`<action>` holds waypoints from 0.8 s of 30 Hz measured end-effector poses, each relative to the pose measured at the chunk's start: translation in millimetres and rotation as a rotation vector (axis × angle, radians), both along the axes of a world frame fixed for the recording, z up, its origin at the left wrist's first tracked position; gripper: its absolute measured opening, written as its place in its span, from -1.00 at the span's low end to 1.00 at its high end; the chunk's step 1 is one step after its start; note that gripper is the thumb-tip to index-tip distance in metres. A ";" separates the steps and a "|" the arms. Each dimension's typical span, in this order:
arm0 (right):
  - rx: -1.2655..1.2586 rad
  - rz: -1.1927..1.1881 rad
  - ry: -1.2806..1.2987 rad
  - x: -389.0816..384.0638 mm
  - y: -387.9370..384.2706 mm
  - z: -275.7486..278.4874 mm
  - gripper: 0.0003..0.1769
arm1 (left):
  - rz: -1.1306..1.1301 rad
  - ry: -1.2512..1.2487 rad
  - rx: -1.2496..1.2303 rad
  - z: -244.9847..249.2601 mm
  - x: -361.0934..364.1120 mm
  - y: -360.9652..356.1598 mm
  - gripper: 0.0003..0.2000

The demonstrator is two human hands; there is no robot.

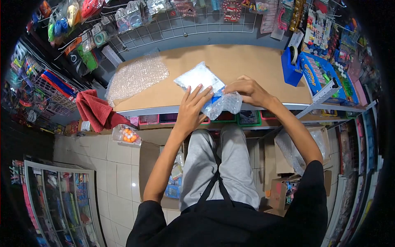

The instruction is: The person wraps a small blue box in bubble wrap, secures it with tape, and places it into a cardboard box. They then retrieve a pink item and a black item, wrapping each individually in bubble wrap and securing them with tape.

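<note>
A white packet (199,75) lies near the front edge of the brown tabletop (247,61). Clear bubble wrap (226,108) covers its near end and hangs past the table's edge, with a blue patch (215,99) at its upper side. My left hand (190,110) rests on the packet's near left side, fingers spread, its thumb hidden beneath. At the packet's right, my right hand (252,92) has its bent fingers closed on the bubble wrap; the fingertips are partly hidden.
A loose bubble wrap sheet (140,77) lies at the table's left. On the right stand a blue tape dispenser (290,68) and a blue display box (317,76). A red cloth (95,108) hangs at the left corner. Open cardboard boxes (149,164) flank my legs.
</note>
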State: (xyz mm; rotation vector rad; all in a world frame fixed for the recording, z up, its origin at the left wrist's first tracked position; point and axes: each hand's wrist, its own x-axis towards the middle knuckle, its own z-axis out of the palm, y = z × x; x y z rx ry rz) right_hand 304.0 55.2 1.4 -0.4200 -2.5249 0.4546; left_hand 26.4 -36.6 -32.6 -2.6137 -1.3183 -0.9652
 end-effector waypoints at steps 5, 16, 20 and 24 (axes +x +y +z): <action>-0.113 -0.149 0.040 -8.2 8.3 -0.8 -0.72 | -0.002 -0.174 0.040 -2.2 9.7 -0.4 -0.62; -0.774 -0.207 0.240 -35.3 13.6 -1.0 -0.71 | 0.137 -0.444 0.110 -26.7 24.8 6.9 -0.73; -0.888 -0.281 0.332 -44.3 10.3 -6.7 -0.68 | 0.203 -0.690 0.022 -29.4 36.7 2.7 -0.68; -0.847 -0.332 0.357 -49.5 13.3 -15.0 -0.65 | 0.157 -0.839 -0.071 -26.7 38.3 -0.1 -0.69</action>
